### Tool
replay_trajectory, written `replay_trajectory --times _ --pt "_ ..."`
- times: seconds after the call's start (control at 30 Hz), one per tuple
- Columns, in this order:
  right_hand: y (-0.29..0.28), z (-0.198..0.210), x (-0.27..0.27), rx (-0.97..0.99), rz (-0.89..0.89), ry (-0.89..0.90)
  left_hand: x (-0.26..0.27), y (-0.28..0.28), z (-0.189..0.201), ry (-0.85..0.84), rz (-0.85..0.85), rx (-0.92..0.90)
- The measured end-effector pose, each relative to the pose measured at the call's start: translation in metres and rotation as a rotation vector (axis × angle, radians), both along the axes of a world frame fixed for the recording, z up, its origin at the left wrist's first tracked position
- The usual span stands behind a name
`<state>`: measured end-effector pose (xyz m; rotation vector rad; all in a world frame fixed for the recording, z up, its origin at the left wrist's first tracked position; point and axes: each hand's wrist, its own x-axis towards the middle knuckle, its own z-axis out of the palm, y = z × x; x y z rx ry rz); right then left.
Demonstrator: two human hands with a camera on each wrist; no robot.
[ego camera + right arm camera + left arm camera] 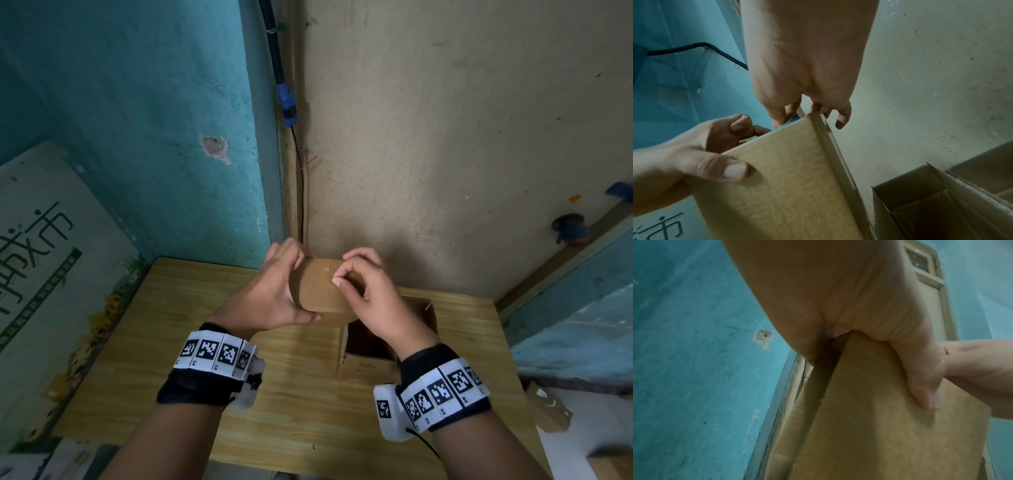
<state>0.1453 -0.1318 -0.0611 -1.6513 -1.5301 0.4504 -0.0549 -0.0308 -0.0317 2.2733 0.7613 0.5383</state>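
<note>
While it hangs above the bench (171, 325), the folded cardboard box (318, 291) is clasped — left hand (274, 293) curls its fingers round one edge; right hand (373, 298) pinches the far corner.

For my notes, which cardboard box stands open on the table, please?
The open box under the right hand; the left hand helps hold the flat box.
</note>
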Motion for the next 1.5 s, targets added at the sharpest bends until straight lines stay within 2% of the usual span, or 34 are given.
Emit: replay_trajectory --times 0.1,0.27,0.4,0.6,0.87,1.17,1.27,1.5 --pt "-0.002 0.001 0.002 0.081 -0.009 0.117 0.003 0.0 0.001 0.017 -0.035 0.03" --pt "-0.003 -0.002 0.001 0.133 -0.067 0.215 0.011 -0.006 0.0 0.004 -0.071 0.077" --pt "-0.003 0.003 0.003 0.167 -0.112 0.168 0.013 -0.007 0.0 -0.008 -0.074 0.044" --pt "0.0 0.005 0.003 0.01 -0.106 0.091 0.005 -0.001 -0.006 -0.005 -0.013 -0.064" --pt "-0.009 0.011 0.01 -0.055 -0.077 0.145 -0.002 -0.003 -0.013 -0.017 0.059 -0.144" --pt "-0.015 0.011 0.014 -0.078 -0.097 0.101 -0.001 0.003 -0.029 -0.04 0.135 -0.155" --pt "-0.014 0.013 0.02 -0.067 -0.07 0.204 -0.001 0.006 -0.032 -0.052 0.14 -0.161" --pt "-0.021 0.014 0.019 -0.058 -0.125 0.686 -0.014 0.006 -0.04 -0.184 0.165 -0.285"
